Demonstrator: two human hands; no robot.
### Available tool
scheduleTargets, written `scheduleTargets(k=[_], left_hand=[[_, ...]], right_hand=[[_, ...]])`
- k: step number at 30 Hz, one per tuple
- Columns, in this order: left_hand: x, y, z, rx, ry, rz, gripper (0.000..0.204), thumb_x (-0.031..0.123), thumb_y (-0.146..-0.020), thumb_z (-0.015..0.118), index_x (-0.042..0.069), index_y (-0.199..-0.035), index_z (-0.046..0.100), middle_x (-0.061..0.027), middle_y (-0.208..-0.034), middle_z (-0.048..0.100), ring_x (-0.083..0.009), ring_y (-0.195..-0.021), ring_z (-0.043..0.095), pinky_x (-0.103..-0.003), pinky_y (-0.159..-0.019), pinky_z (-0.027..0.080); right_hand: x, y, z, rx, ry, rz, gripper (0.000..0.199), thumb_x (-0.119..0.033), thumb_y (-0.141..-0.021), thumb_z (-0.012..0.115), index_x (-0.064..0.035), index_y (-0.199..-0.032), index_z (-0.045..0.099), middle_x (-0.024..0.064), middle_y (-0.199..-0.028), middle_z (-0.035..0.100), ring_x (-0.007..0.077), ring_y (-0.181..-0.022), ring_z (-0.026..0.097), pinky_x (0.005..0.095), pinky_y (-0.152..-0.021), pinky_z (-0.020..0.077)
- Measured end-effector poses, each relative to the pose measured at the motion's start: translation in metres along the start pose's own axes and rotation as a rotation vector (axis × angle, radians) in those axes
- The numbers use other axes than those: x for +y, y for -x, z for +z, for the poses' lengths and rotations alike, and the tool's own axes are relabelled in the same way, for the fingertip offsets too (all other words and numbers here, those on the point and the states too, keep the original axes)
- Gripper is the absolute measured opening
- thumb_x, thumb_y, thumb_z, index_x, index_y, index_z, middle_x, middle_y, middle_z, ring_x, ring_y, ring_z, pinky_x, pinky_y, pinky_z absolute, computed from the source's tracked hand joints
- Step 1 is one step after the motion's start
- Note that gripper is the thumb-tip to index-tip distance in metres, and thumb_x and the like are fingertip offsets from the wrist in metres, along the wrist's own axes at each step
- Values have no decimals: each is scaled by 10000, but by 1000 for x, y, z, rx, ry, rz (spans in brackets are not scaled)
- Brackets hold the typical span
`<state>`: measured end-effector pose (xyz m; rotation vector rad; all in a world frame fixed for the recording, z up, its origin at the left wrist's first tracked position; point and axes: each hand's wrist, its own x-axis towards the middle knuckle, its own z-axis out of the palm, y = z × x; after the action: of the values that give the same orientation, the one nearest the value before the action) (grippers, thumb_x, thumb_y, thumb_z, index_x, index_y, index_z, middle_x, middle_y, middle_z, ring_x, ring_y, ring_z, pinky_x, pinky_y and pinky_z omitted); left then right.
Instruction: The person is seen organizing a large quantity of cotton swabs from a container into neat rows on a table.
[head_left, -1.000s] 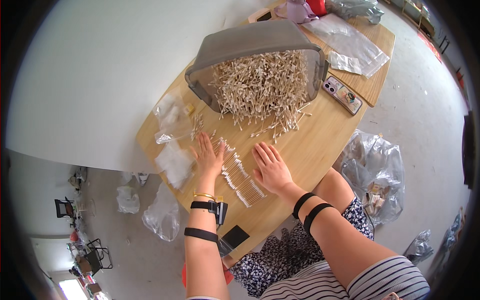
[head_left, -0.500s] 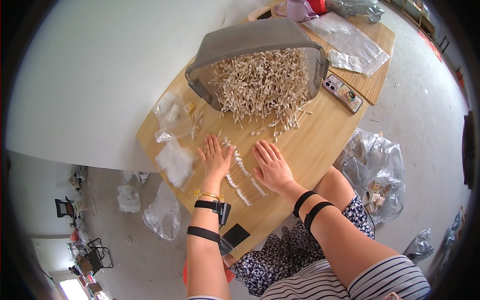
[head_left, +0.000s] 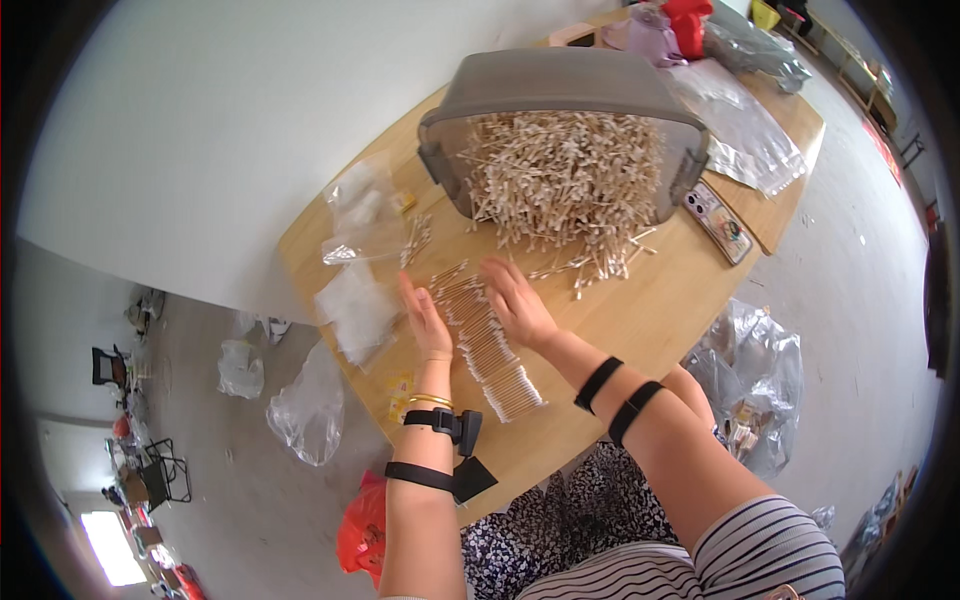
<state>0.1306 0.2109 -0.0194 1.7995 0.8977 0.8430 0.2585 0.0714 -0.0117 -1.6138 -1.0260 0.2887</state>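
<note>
A row of cotton swabs (head_left: 490,350) lies side by side on the wooden table, running from between my hands toward me. My left hand (head_left: 428,322) stands on edge along the row's left side, fingers stretched and holding nothing. On the other side, at the row's far right end, my right hand (head_left: 520,310) has its fingers extended and slightly blurred, with nothing seen in them. Beyond my hands a grey plastic bin (head_left: 560,82) rests tipped on its side, its mouth toward me. A heap of loose cotton swabs (head_left: 570,180) fills it and spills onto the table.
Clear plastic bags (head_left: 358,315) and a small bunch of swabs (head_left: 418,235) lie left of the bin. A phone (head_left: 717,222) and a large flat plastic bag (head_left: 735,115) are to its right. A bulging clear bag (head_left: 755,390) sits on the floor at right.
My left hand has turned from palm-down onto its edge beside the row. My right hand has moved left, up against the row. The view has shifted, so the bin appears farther right.
</note>
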Motion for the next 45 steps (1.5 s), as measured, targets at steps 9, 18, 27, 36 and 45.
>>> scheduleTargets(k=[9,18,27,36,45], left_hand=[[10,2,15,-49,-18,71,854,593,-1054,303,-43,-1594,119,-211,-1678,127,-347,-1559,94,-444,-1256,93],[18,12,11,-343,-906,290,881,603,-1032,345,-45,-1590,132,-222,-1671,137,-353,-1560,88,-531,-1254,25],[37,10,26,-463,-1164,236,960,675,-1006,291,-87,-1572,147,-229,-1666,156,-311,-1567,83,-543,-1246,-40],[32,11,21,-451,-1066,260,926,656,-1015,278,-67,-1580,148,-213,-1667,167,-298,-1566,98,-545,-1248,-42],[36,72,17,-480,-962,323,949,685,-1001,276,-39,-1594,115,-219,-1669,145,-334,-1563,89,-560,-1248,-1]], right_hand=[[16,-55,62,-44,-154,-19,438,-169,-992,476,15,-1389,471,274,-1445,457,449,-1349,424,442,-1143,353],[-23,20,-24,-163,146,120,449,-98,-952,530,29,-1381,487,233,-1419,478,375,-1405,399,438,-1171,340],[-13,71,-39,-293,786,-21,691,-374,-1008,471,60,-1525,324,186,-1608,306,292,-1532,214,400,-1271,159],[-18,71,-38,-281,756,-23,673,-369,-1005,466,61,-1511,354,187,-1603,315,292,-1530,218,403,-1271,160],[-9,73,-39,-222,779,-43,673,-344,-966,494,67,-1489,389,188,-1590,344,298,-1518,248,408,-1265,181]])
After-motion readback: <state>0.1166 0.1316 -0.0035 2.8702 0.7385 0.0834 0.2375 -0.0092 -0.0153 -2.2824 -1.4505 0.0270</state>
